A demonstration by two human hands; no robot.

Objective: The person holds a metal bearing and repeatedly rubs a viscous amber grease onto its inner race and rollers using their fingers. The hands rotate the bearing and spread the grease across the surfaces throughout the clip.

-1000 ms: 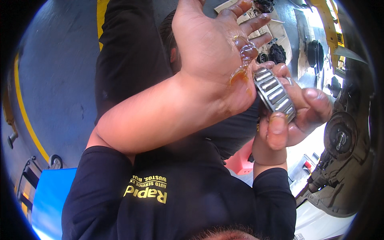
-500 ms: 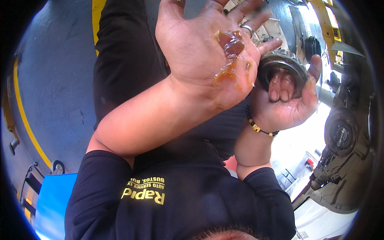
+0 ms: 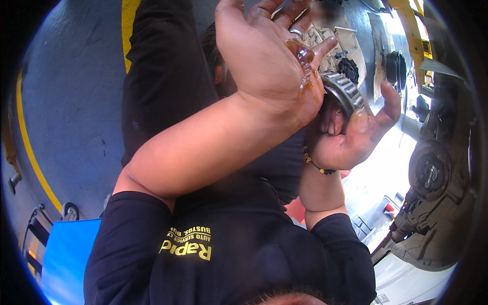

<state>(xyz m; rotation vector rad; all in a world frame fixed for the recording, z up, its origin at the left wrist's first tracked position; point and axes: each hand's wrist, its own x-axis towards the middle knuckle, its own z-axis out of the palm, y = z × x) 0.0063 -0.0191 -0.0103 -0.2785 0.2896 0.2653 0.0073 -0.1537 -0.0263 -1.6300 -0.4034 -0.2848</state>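
Observation:
My left hand (image 3: 262,61) is palm up with its fingers stretched apart. A glossy amber-brown blob of grease (image 3: 304,57) lies on the palm toward the little-finger side, with smears around it. Close beside that palm edge, my right hand (image 3: 345,150) holds a tapered roller bearing (image 3: 346,91) tilted on its side. Some right-hand fingers pass through the bearing's bore, and the thumb is near its rim. Metal rollers show along its outer face. The left hand partly hides the bearing, and whether the two touch I cannot tell.
At the right hangs a vehicle's underside with a round wheel hub (image 3: 431,170). Dirty cardboard (image 3: 330,43) with dark parts lies on the floor beyond my hands. A blue panel (image 3: 71,259) and a caster wheel (image 3: 70,211) are at the lower left.
The bearing has tilted from facing me to edge-on and moved left against the left palm's side. My left hand has shifted slightly right and turned a little.

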